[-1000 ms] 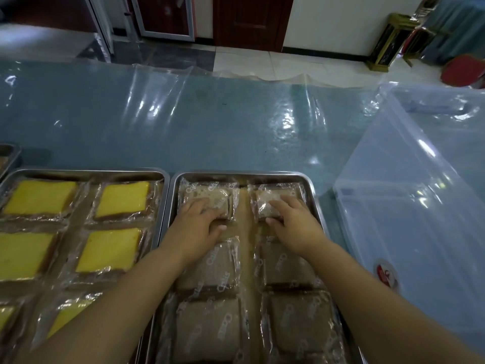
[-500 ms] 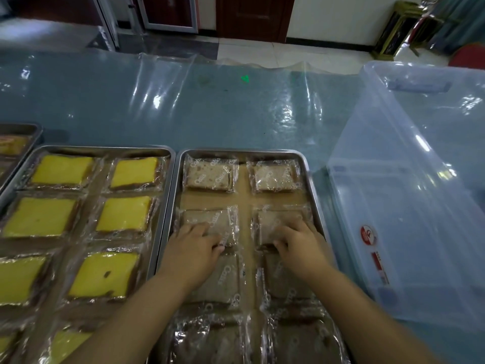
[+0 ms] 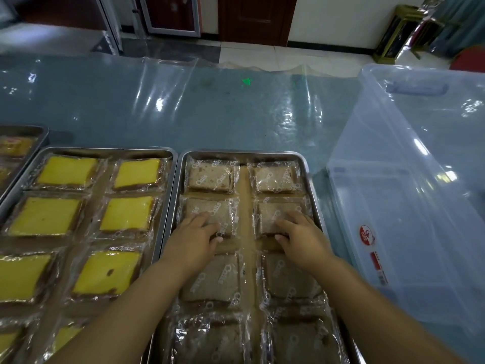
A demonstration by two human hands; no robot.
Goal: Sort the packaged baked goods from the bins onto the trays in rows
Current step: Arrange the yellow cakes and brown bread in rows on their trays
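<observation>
A steel tray in front of me holds brown packaged cakes in two columns. My left hand lies flat on the second-row packet of the left column, fingers on top and thumb at its near edge. In the same row, my right hand rests the same way on the right column's packet. Neither packet is lifted. The top-row packets lie untouched beyond my fingers. My forearms cover parts of the nearer rows.
A second steel tray to the left carries yellow packaged cakes in rows. A third tray shows at the far left edge. A large clear plastic bin stands at the right. Clear film covers the blue table.
Both hands drew back from the top-row packets to the second-row packets a second ago and have stayed there. The view has tilted, showing more of the trays.
</observation>
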